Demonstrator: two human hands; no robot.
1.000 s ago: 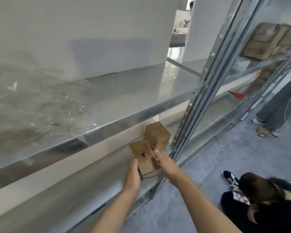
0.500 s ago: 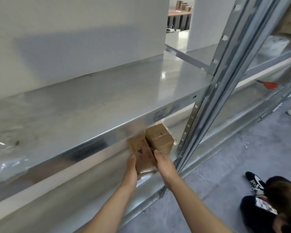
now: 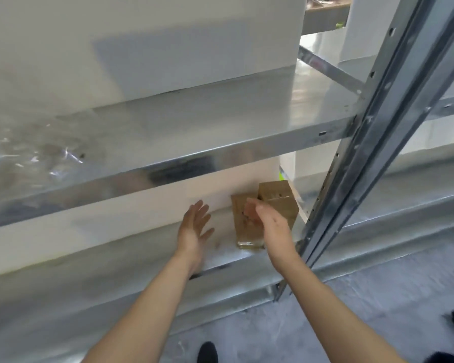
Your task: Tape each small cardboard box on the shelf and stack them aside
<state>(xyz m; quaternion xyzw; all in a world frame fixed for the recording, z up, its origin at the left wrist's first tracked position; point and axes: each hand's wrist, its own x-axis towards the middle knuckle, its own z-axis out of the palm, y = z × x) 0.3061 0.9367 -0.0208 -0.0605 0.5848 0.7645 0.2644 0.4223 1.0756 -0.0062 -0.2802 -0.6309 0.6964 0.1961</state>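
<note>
Releasing: left hand (image 3: 194,226) had come off the near box (image 3: 247,226), fingers spread wide | right hand (image 3: 268,221) loose, holding nothing, hovered just over it | near box stood on the lower shelf (image 3: 220,260) against the second box (image 3: 278,203) | judged placed; next box due.

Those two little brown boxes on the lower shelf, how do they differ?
The nearer box stands closer to the shelf's front edge; the farther box sits behind it to the right, next to the metal post. The nearer box has shiny clear tape along its bottom front edge; no such shine shows on the farther box. The right hand partly hides the nearer box, while the farther box shows more fully. Both are small plain cardboard boxes.
</note>
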